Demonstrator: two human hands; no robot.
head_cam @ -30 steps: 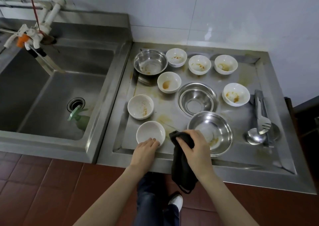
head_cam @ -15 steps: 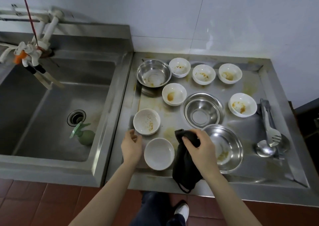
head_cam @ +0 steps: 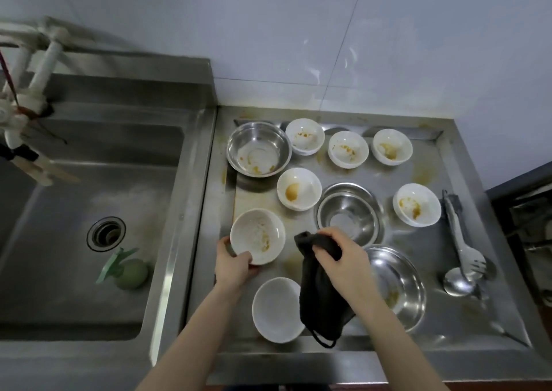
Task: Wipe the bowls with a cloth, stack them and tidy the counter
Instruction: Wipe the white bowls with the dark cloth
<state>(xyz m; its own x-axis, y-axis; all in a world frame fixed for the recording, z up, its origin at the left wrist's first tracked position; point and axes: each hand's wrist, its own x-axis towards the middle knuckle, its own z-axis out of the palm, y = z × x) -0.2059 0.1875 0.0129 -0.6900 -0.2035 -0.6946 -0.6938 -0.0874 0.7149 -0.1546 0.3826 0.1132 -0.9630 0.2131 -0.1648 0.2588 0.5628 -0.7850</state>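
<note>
My left hand (head_cam: pixel 233 266) grips the near rim of a stained white bowl (head_cam: pixel 257 235) at the counter's left. My right hand (head_cam: pixel 343 259) holds a black cloth (head_cam: pixel 318 295) that hangs down over the counter's front. A clean white bowl (head_cam: pixel 276 309) sits at the front between my arms. Several more stained white bowls stand further back, such as the middle bowl (head_cam: pixel 299 189) and the right bowl (head_cam: pixel 416 205). Three steel bowls are here: a back left steel bowl (head_cam: pixel 258 149), a centre steel bowl (head_cam: pixel 349 214), and a front steel bowl (head_cam: pixel 397 283) partly behind my right hand.
The steel counter (head_cam: pixel 334 357) has a raised rim and orange smears. Tongs (head_cam: pixel 461 235) and a ladle (head_cam: pixel 458 281) lie at its right side. A deep sink (head_cam: pixel 89 211) lies to the left, with a green spray bottle (head_cam: pixel 128 272) in it and taps (head_cam: pixel 21 112) above.
My left hand left the clean front bowl, moved back and took hold of the stained bowl behind it. The right hand kept the cloth. The camera tilted up.
</note>
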